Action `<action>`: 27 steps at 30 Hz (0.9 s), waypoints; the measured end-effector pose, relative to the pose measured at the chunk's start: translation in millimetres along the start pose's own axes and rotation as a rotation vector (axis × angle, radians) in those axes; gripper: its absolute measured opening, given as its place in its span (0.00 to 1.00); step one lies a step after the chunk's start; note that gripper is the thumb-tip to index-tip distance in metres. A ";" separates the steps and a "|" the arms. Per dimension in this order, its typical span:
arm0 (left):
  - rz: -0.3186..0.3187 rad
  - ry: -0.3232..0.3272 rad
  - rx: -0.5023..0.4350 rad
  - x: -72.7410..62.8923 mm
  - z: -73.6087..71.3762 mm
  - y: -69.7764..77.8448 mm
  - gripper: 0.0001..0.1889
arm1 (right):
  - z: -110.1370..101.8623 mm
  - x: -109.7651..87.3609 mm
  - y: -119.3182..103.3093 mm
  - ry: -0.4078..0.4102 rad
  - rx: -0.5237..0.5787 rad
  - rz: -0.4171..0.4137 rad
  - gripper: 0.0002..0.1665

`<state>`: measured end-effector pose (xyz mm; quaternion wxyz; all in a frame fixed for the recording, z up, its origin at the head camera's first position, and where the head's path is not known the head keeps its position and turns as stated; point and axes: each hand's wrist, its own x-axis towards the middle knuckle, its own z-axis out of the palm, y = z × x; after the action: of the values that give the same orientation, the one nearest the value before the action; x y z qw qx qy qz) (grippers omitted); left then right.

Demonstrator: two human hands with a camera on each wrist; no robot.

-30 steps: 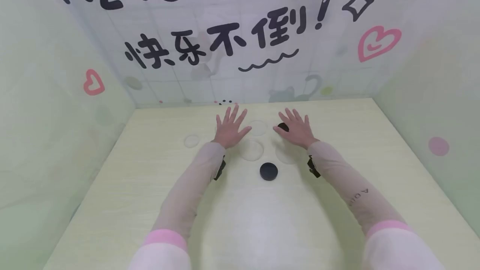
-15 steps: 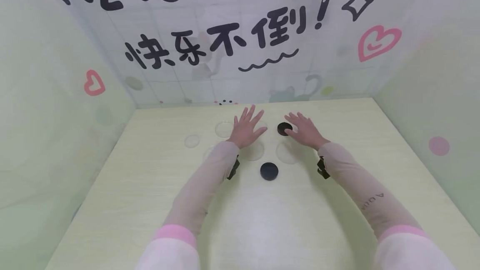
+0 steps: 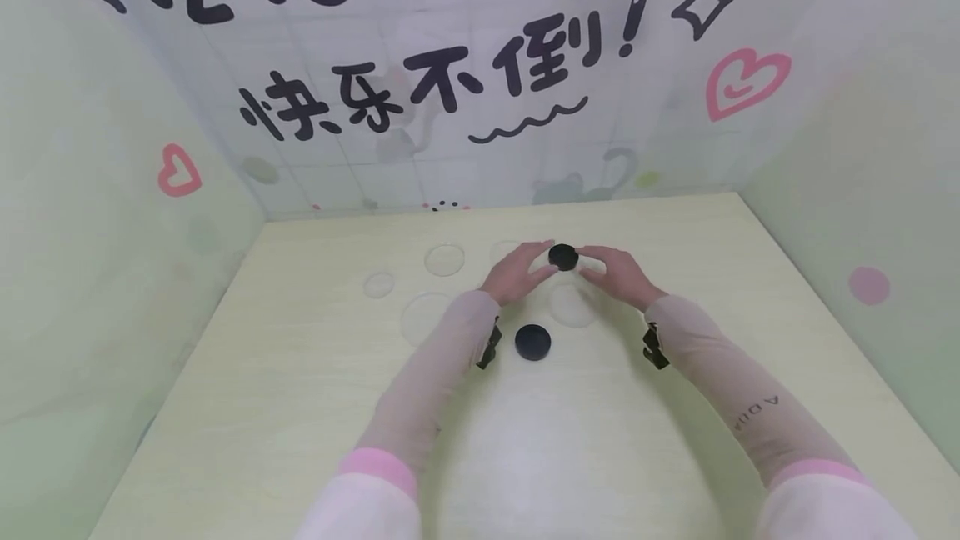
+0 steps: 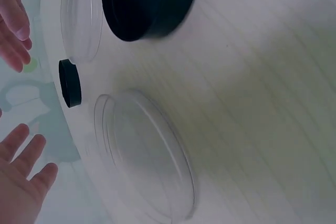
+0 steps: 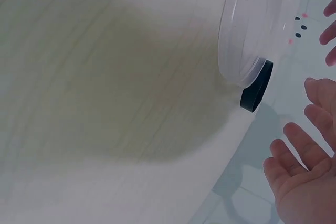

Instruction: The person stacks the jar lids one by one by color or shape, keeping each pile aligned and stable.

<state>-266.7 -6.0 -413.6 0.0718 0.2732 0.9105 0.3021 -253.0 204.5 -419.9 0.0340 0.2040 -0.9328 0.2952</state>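
A round black lid (image 3: 563, 257) is between my two hands in the head view. My left hand (image 3: 519, 275) is at its left and my right hand (image 3: 617, 273) at its right, fingertips close to its rim, fingers loosely bent. In the left wrist view the same lid (image 4: 70, 83) sits on the table, with the fingers of my left hand (image 4: 23, 174) apart from it. The right wrist view shows my right hand (image 5: 307, 177) likewise with spread fingers. Another black lid (image 3: 533, 342), hollow side showing, lies nearer me.
Several clear round lids lie about: one at the back (image 3: 445, 259), a small one at left (image 3: 379, 285), a larger one (image 3: 425, 319) beside my left sleeve, and one (image 3: 573, 305) below my right hand. Printed walls border the pale table (image 3: 547, 457).
My left hand has moved right, towards the far black lid. Both hands' fingers were spread and now bend in on either side of it. The head view has shifted slightly.
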 end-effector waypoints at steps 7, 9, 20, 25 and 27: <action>-0.029 -0.009 0.001 5.2 11.8 4.8 0.26 | 2.1 -2.6 4.8 -0.041 0.020 0.071 0.26; -0.026 -0.010 -0.010 5.7 13.1 5.8 0.25 | 2.6 -3.7 6.2 -0.057 0.028 0.091 0.27; -0.042 0.038 -0.151 7.8 18.5 5.7 0.17 | 9.5 -9.2 12.3 -0.115 0.108 0.181 0.25; -0.108 0.024 -0.211 8.2 23.1 4.4 0.17 | 11.5 -9.7 15.3 -0.117 0.083 0.189 0.21; -0.126 0.012 -0.227 7.8 24.3 4.2 0.18 | 12.6 -10.1 17.0 -0.122 0.064 0.182 0.20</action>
<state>-264.1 13.4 -430.5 0.1157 0.2035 0.8862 0.3998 -249.8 213.7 -441.2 -0.0560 0.1371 -0.9379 0.3137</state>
